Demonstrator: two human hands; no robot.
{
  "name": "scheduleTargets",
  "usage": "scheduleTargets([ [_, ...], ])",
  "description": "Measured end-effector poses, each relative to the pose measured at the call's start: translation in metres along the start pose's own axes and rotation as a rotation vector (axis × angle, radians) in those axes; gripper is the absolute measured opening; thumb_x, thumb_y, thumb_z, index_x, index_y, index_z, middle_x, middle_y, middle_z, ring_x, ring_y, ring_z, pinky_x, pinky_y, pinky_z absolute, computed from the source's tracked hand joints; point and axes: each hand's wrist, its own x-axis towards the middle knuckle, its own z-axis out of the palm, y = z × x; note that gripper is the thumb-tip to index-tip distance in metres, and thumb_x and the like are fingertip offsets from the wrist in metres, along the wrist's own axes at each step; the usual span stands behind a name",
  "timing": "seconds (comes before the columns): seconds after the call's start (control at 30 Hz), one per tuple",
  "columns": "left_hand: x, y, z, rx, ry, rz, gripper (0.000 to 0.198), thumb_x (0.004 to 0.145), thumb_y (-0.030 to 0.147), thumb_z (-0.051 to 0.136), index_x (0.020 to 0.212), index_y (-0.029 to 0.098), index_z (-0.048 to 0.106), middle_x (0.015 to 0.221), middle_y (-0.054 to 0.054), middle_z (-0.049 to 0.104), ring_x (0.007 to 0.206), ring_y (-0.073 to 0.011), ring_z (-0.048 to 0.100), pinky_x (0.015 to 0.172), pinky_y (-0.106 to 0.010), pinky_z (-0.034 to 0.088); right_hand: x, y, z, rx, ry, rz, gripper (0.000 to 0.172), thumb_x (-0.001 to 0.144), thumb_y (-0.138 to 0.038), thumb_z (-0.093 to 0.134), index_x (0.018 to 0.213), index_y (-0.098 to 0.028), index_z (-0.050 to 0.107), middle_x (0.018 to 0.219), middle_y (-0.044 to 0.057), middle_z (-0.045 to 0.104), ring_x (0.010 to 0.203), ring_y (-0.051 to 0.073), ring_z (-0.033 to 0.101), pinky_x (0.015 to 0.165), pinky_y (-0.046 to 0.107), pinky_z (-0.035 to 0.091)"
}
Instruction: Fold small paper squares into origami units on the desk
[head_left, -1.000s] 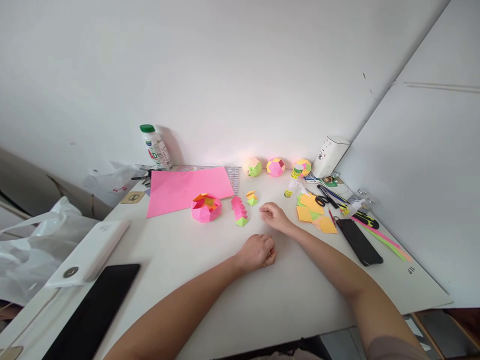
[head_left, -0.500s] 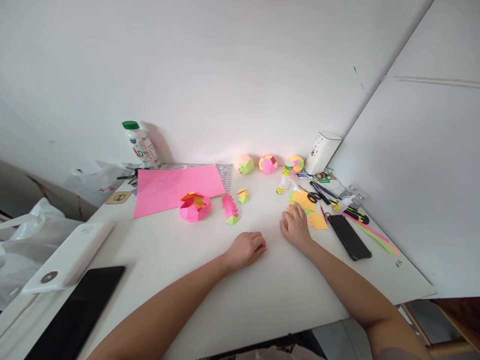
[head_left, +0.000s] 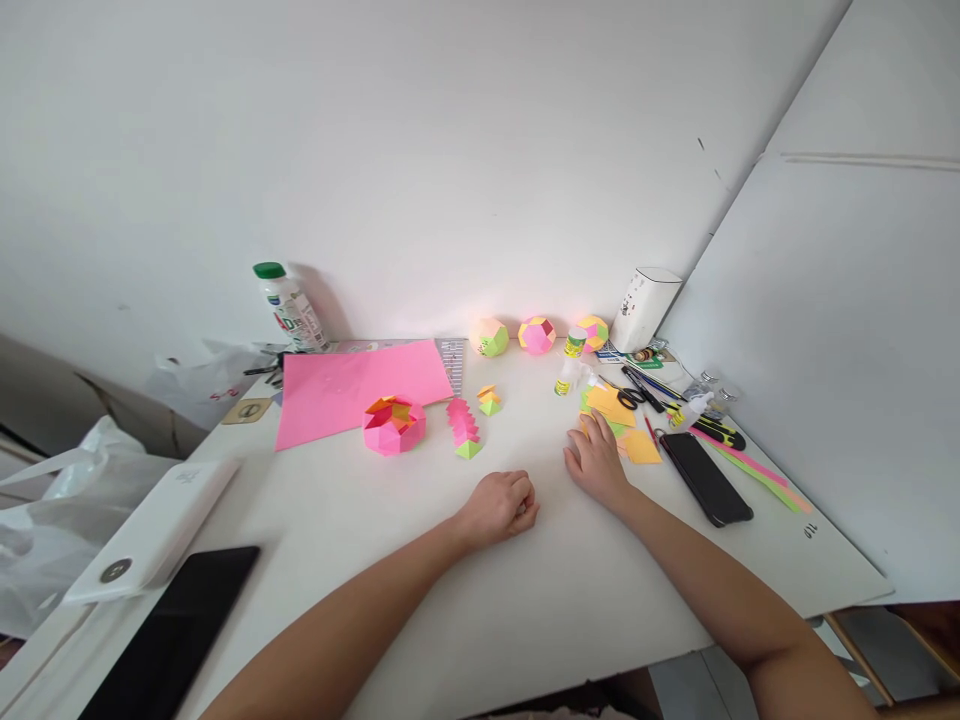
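Right of centre, our right hand (head_left: 598, 465) half-spread at orange paper squares (head_left: 643, 446); left hand (head_left: 499, 508) curled into fist, any contents hidden. Multicoloured faceted paper balls (head_left: 537, 336) look done; gaping pink one (head_left: 394, 440) seems unfinished.

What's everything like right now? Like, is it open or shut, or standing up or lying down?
Left hand: curled in a fist; can't see inside
Right hand: open, fingers at the papers
Small papers: loose, overlapping
Pink paper bowl: open on top
Big pink paper: lying flat
Bottle: standing, green cap on
Black tablet: lying flat, dark
Scissors: lying down; can't tell if open
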Motion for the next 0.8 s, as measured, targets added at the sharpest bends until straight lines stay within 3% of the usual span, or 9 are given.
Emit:
scheduleTargets([
  [0.57, 0.0007, -0.0020, 0.0027, 0.009, -0.020, -0.008, 0.010, 0.075, 0.019, 0.045, 0.067, 0.019, 0.041, 0.065, 0.001, 0.053, 0.055, -0.0104, 0.047, 0.052, -0.024, 0.033, -0.0004, 0.0020, 0.0021, 0.049, 0.019, -0.023, 0.020, 0.081, -0.023, 0.049, 0.092, -0.012, 0.062, 0.121, 0.018, 0.047, 0.125, 0.033, 0.031, 0.103, 0.046, 0.032],
  [0.8, 0.0013, -0.0026, -0.0019, -0.052, -0.034, -0.083, 0.009, 0.076, 0.019, 0.044, 0.068, 0.019, 0.040, 0.065, 0.002, 0.049, 0.055, -0.0100, 0.044, 0.051, -0.023, 0.031, 0.0026, 0.0006, 0.0020, 0.063, 0.042, -0.044, 0.022, 0.078, -0.020, 0.049, 0.095, -0.012, 0.061, 0.124, 0.018, 0.045, 0.127, 0.033, 0.028, 0.102, 0.048, 0.031],
])
